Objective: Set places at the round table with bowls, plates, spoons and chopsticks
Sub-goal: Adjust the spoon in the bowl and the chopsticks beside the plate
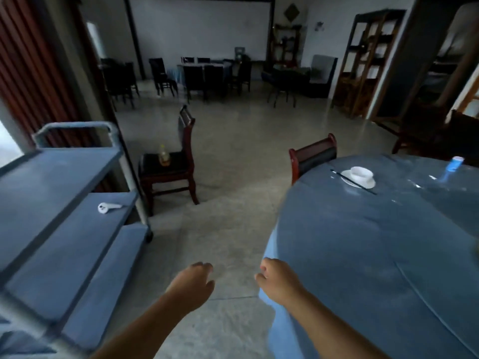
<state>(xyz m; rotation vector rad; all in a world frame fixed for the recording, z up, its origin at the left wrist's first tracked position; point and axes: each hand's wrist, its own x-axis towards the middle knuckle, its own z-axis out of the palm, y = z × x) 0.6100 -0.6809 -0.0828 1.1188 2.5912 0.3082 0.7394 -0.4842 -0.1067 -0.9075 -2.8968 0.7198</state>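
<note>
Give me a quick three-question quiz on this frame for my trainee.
1. True or false: both hands are empty.
2. What lies on the cart's middle shelf? A) spoon B) bowl C) plate
3. What rests across the plate on the round table?

Key: 1. True: left hand and right hand hold nothing. 2. A, a white spoon on the cart. 3. Chopsticks on the plate, beside the bowl; round table.

Your left hand [193, 283] and right hand [278, 279] hang empty, fingers loosely curled, the right at the round desk's [363, 255] near edge. On the desk's far side a white bowl [362, 173] sits on a plate [347, 178] with chopsticks [337, 173] lying across it. Left of the desk, a spoon [107, 207] lies on the cart [51, 182].
</note>
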